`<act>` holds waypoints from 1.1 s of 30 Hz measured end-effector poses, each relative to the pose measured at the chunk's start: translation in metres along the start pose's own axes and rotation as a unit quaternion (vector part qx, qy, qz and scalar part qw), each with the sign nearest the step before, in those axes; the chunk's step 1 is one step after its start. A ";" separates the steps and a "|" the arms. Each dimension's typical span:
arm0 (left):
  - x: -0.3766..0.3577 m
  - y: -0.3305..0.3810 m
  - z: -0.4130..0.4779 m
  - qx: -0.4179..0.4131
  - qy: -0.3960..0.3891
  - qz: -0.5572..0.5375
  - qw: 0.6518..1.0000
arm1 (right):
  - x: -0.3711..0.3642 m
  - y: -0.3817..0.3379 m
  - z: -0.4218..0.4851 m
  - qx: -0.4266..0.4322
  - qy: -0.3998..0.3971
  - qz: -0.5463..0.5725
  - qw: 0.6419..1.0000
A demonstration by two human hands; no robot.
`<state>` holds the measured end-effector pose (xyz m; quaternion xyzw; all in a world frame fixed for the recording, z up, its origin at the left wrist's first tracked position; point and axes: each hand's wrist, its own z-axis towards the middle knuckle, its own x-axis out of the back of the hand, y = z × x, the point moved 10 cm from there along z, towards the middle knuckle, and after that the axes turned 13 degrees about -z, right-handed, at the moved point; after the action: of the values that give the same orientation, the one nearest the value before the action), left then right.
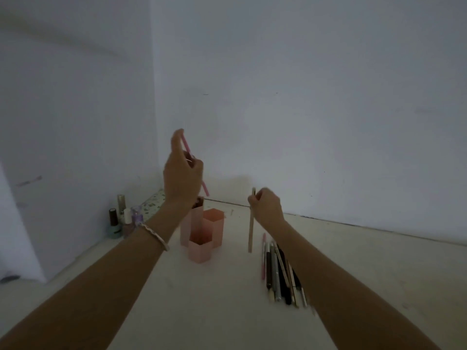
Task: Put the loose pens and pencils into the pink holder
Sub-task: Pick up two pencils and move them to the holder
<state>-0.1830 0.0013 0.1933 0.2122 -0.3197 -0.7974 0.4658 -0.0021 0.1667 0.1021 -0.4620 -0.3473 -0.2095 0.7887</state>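
Note:
The pink holder point(202, 236) stands on the table as a cluster of three hexagonal tubes of different heights. My left hand point(183, 178) is raised above its tallest tube, shut on a pink pen point(205, 189) that slants down toward that tube. My right hand point(267, 205) is to the right of the holder, gripping the top of a beige pencil point(250, 231) that hangs almost upright above the table. A bundle of loose pens and pencils point(280, 271) lies on the table below my right forearm.
Several small nail-polish bottles point(123, 218) stand at the left by the wall corner. The pale table point(214, 299) meets white walls at the back and left. A bracelet circles my left wrist.

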 end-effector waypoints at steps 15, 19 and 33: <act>0.041 -0.046 -0.016 -0.006 0.022 0.180 0.983 | 0.043 -0.104 -0.015 0.170 0.193 0.234 0.938; 0.044 -0.032 -0.016 -0.015 0.028 0.126 0.991 | 0.009 -0.114 -0.016 0.187 0.147 0.172 0.956; -0.105 -0.040 -0.104 0.084 -0.261 0.175 0.946 | 0.039 -0.014 0.000 0.108 0.135 0.025 0.985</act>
<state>-0.0913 0.0757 0.0954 -0.0241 -0.5278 -0.7010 0.4790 0.0150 0.1593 0.1396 -0.3503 -0.2465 -0.2115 0.8785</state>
